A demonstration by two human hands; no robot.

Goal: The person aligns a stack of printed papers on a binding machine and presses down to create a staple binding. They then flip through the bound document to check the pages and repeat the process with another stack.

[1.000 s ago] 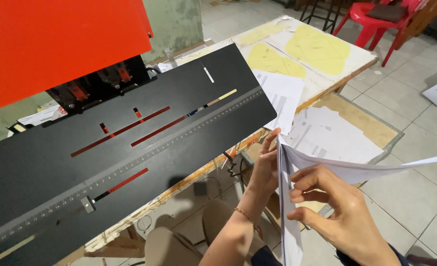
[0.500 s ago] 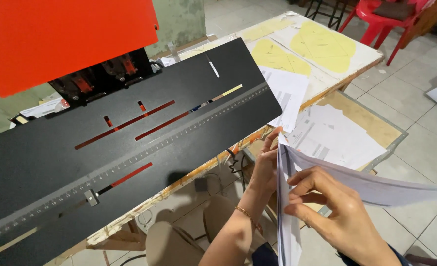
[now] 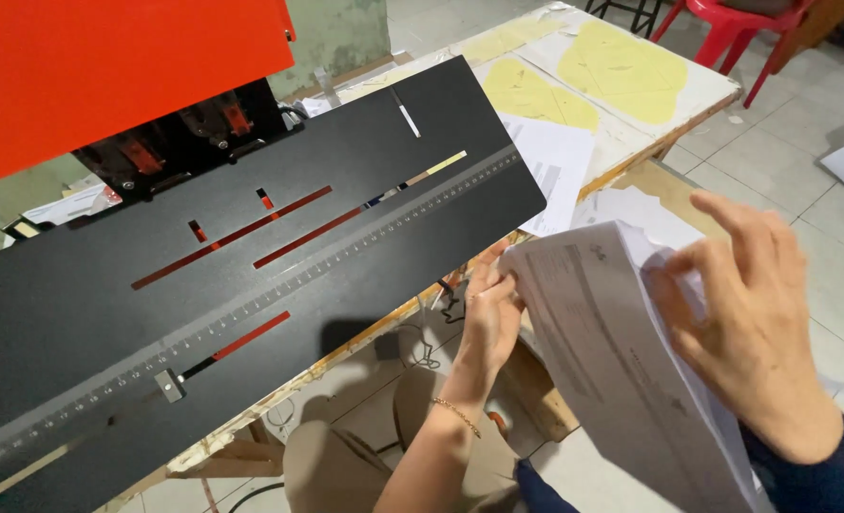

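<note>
A thick stack of white printed paper (image 3: 612,351) is held in front of me, tilted with its printed face up. My left hand (image 3: 490,309) grips its upper left corner, and a thin bracelet sits on that wrist. My right hand (image 3: 740,313) clasps the stack's right edge from above, fingers bent over the top sheets. Both hands are just off the front right corner of a black machine bed (image 3: 251,275) with red slots and a ruler scale.
An orange machine housing (image 3: 108,66) rises over the bed at upper left. Behind stands a wooden table (image 3: 674,128) with yellow cut shapes (image 3: 622,71) and loose white sheets (image 3: 555,166). A red plastic chair (image 3: 736,19) and tiled floor lie at the right.
The paper stack has swung from edge-on and fanned open to lying flat with its printed face up. My right hand moved up onto its right edge; my left hand stays at the corner.
</note>
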